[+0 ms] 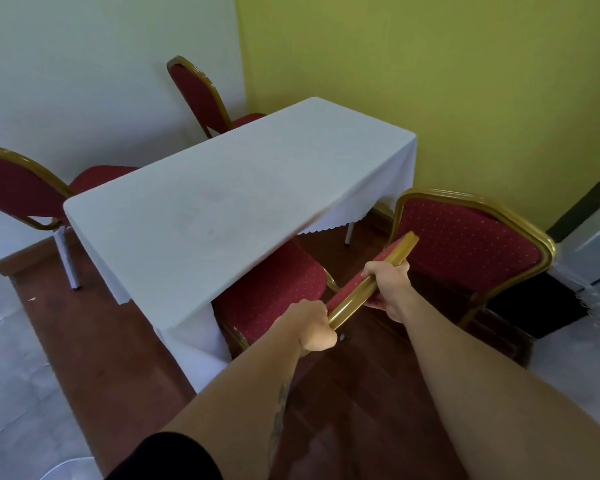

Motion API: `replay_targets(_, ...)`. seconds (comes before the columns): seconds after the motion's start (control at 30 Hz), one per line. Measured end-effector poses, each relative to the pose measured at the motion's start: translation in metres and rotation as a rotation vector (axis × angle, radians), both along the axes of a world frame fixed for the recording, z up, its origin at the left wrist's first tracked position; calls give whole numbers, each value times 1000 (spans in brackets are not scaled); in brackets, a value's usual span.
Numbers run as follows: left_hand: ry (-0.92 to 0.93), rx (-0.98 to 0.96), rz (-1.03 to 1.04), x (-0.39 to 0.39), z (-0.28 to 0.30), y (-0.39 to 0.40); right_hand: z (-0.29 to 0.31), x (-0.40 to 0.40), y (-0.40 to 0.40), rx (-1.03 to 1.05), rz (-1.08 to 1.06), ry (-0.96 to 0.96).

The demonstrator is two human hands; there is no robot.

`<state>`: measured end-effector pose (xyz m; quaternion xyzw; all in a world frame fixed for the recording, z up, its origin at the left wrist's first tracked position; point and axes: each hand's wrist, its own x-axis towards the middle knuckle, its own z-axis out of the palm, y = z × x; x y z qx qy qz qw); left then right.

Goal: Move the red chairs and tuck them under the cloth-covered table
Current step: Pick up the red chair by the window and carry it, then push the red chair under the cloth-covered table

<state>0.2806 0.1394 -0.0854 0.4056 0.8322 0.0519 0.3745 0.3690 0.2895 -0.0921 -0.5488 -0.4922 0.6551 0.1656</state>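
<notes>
A table under a white cloth [229, 202] stands in the corner of the room. My left hand [309, 327] and my right hand [388, 285] both grip the gold top rail of a red chair [278, 299] at the table's near long side. Its seat reaches partly under the hanging cloth. A second red chair [465, 244] stands to the right of it, apart from the table. Two more red chairs sit at the far long side: one at the left [18, 188] and one at the back [198, 95], their seats partly under the cloth.
A green wall [430, 64] and a white wall [84, 64] meet behind the table. The table and chairs stand on a brown carpet [101, 341], with grey tiles beyond it. A dark box with a lace cloth [568, 296] sits at the right.
</notes>
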Motion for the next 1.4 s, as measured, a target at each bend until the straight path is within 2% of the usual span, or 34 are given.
replay_targets(0.27, 12, -27, -119, -25, 5, 1, -2, -22, 2, 17, 14, -30)
replay_targets(0.43, -37, -106, -249, -41, 18, 14, 5, -5, 13, -5, 205, -110)
replay_targets(0.5, -32, -47, -280, -50, 31, 28, 9, 2, 21, -8, 248, -109)
replay_targets(0.63, 9, 147, -335, -59, 62, 70, 20, 18, 50, 93, 150, -100)
replay_targets(0.8, 33, 318, -395, -45, 94, 138, 39, 60, 115, 395, 96, -345)
replay_targets(0.97, 74, 406, -418, -17, 95, 230, 51, 97, 193, 731, 181, -687)
replay_targets(1.13, 138, 401, -422, 13, 78, 332, 46, 124, 275, 764, 362, -906)
replay_targets(1.27, 201, 349, -416, 35, 69, 396, 26, 149, 326, 650, 566, -839)
replay_targets(1.4, 145, 208, -396, 44, 55, 439, 14, 167, 353, 595, 612, -691)
